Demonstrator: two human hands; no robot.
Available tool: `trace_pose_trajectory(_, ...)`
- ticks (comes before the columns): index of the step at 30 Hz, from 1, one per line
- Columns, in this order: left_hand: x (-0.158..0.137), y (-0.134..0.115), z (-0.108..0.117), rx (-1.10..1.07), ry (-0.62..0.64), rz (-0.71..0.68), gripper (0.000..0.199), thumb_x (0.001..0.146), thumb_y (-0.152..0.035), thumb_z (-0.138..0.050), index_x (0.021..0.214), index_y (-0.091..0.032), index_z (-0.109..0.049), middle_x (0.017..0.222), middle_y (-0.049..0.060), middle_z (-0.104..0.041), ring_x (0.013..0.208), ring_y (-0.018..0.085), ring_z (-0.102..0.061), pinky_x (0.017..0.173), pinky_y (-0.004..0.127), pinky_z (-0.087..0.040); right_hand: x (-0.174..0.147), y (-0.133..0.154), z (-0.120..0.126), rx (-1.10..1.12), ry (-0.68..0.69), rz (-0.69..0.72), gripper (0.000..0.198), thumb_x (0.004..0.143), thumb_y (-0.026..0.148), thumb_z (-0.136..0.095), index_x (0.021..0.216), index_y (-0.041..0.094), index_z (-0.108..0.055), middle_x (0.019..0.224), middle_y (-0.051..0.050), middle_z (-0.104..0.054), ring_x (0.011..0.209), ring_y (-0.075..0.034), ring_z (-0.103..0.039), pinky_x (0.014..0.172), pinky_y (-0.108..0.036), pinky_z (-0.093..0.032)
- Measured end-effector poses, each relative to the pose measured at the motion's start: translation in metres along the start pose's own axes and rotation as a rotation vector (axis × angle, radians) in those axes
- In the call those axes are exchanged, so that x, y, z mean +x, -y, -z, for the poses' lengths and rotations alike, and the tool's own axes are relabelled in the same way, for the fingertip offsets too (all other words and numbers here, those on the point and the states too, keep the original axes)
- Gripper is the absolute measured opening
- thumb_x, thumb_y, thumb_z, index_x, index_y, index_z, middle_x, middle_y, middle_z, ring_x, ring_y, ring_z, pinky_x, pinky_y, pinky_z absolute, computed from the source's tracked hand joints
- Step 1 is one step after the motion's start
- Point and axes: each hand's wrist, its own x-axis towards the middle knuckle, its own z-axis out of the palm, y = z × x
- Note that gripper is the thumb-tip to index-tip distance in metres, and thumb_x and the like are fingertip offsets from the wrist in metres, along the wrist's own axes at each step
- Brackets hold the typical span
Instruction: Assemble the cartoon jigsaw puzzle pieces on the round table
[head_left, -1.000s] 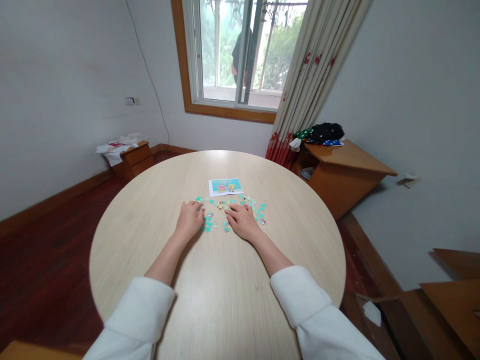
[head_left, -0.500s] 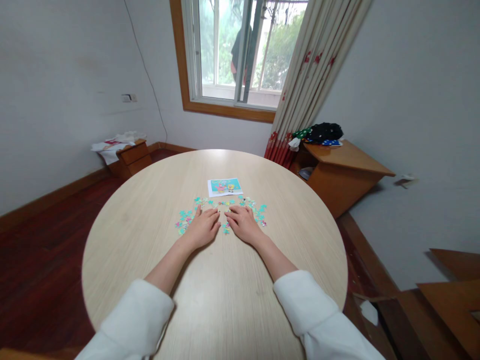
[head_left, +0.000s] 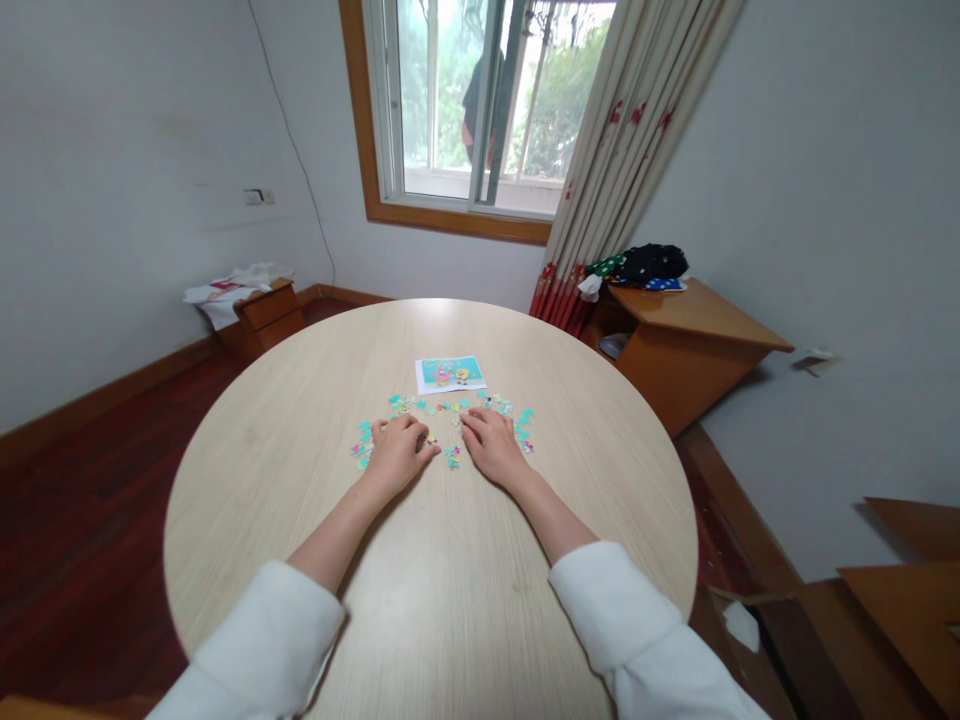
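Small jigsaw puzzle pieces [head_left: 452,458], mostly turquoise with some pink and yellow, lie scattered in a loose arc on the table. My left hand [head_left: 398,448] rests palm down over the left part of the arc. Its fingers are bent, with the thumb apart from them and a few pieces showing in the gap. On the right side, my right hand [head_left: 491,442] lies over other pieces, fingers loosely extended and apart. Pieces under both palms are hidden. Beyond the hands is a picture card [head_left: 451,375] showing a pink and a yellow cartoon figure on turquoise.
The round, pale wooden table [head_left: 442,610] spans the middle of the view. Behind it are a window [head_left: 487,110] and a curtain [head_left: 626,130]. A wooden cabinet [head_left: 697,340] with cloths on top stands at the right, and a small cabinet [head_left: 271,318] at the left.
My left hand has shifted slightly left and bent its fingers, uncovering pieces by its thumb. My right hand has moved slightly right, so the space between the hands is wider.
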Motion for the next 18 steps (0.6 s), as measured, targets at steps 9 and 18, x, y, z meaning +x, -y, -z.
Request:
trace_pose_trajectory(9, -0.0008, -0.0094, -0.0015, -0.050, 0.062, 0.110, 0.019, 0.083, -0.025, -0.055, 0.091, -0.021, -0.071, 0.102, 0.008, -0.065, 0.105, 0.027, -0.055, 0.089, 0.045, -0.033, 0.0008, -0.0012, -0.0034, 0.028, 0.009, -0.004, 0.027, 0.091, 0.022, -0.049, 0.111, 0.018, -0.066, 0.120, -0.011, -0.062, 0.114, -0.022, -0.052, 0.102, -0.043, -0.030)
trace_pose_trajectory(18, -0.0009, -0.0070, 0.0000, -0.060, 0.066, 0.126, 0.016, 0.081, -0.029, -0.061, 0.090, -0.021, -0.070, 0.102, 0.009, -0.064, 0.106, 0.028, -0.054, 0.089, 0.045, -0.033, 0.0020, -0.0031, -0.0043, 0.095, -0.016, -0.030, 0.024, 0.089, 0.020, -0.052, 0.108, 0.020, -0.068, 0.115, -0.010, -0.064, 0.113, -0.022, -0.052, 0.099, -0.043, -0.030)
